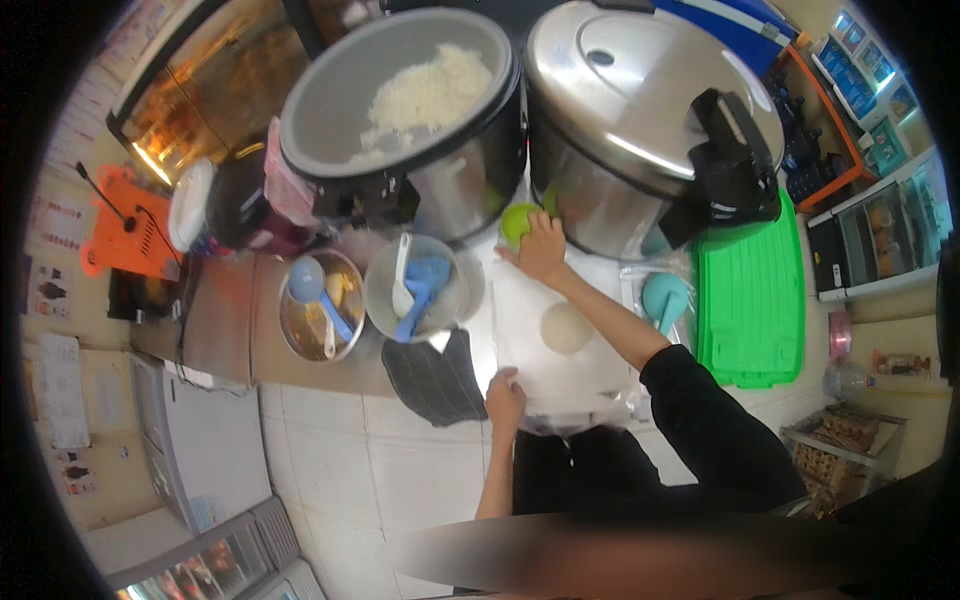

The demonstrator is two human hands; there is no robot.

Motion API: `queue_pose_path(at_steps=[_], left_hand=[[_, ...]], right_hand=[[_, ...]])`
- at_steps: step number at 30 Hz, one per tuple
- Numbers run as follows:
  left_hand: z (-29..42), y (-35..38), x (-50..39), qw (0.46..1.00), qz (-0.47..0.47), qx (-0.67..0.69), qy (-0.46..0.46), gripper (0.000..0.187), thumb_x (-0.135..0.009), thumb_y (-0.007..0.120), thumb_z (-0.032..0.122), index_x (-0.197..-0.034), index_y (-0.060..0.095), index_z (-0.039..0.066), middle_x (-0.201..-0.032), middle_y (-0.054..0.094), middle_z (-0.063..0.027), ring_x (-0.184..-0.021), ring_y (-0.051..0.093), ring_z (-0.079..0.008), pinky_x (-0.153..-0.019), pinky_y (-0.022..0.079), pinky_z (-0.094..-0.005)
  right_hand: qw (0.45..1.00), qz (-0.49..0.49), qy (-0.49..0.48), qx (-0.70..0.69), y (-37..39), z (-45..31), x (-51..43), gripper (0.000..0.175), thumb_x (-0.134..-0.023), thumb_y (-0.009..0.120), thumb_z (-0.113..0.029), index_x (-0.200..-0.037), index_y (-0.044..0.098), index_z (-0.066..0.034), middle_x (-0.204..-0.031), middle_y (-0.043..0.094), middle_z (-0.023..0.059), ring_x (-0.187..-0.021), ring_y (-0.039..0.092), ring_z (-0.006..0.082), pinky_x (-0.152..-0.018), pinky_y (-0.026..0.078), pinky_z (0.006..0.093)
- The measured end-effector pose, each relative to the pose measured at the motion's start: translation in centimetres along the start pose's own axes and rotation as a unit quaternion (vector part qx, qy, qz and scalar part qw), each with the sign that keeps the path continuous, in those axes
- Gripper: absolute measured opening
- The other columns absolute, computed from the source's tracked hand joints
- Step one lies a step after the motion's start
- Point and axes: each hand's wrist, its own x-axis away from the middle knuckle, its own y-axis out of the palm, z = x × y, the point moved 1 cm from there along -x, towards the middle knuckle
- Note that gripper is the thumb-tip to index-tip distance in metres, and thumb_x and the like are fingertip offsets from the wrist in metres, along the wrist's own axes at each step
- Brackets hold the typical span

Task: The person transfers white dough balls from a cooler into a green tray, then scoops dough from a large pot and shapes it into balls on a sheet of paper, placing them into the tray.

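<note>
My right hand [541,246] reaches forward and rests on a small lime-green bowl [517,223] between the two big rice cookers; whether the fingers grip it or only touch it is unclear. Beneath my right forearm, white paper sheets [517,330] bear a round, flat mound of what looks like rice [567,328]. My left hand [506,395] is at the left edge of the sheets, its fingers by the paper. At the back left, an uncovered rice cooker [337,97] holds white rice [431,94]. The cooker beside it [637,67] has its steel lid closed.
Left of the sheets stand a clear container [379,300] with blue and white scoops and a steel bowl [283,330] with a blue ladle. A dark cloth [435,382] hangs at the counter edge. A turquoise scoop [664,296] and green plastic lid [750,315] are to the right.
</note>
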Motion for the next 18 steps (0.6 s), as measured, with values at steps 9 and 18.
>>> queue_pose_path(at_steps=[9, 18], left_hand=[[-0.7, -1.8, -1.9, 0.811, -0.268, 0.462, -0.237, 0.036, -0.082, 0.062, 0.013, -0.116, 0.056, 0.002, -0.074, 0.055, -0.0003, -0.058, 0.051, -0.0059, -0.047, 0.037, -0.0178], [3.6, -3.3, 1.2, 0.928, -0.096, -0.080, 0.350, 0.034, -0.066, 0.076, 0.018, -0.099, 0.067, 0.016, -0.102, 0.060, -0.0063, -0.099, 0.053, -0.0243, -0.080, 0.043, -0.0379]], right_hand=[[0.949, -0.210, 0.024, -0.234, -10.8, 4.7, 23.0, 0.017, -0.074, 0.070, -0.022, -0.086, 0.067, -0.0105, -0.083, 0.061, 0.0099, -0.085, 0.058, 0.0307, -0.074, 0.047, 0.0405], [0.925, -0.332, -0.099, -0.155, -7.8, 4.9, 26.8, 0.015, -0.072, 0.068, -0.024, -0.073, 0.065, -0.0091, -0.073, 0.061, 0.0083, -0.076, 0.060, 0.0272, -0.068, 0.048, 0.0400]])
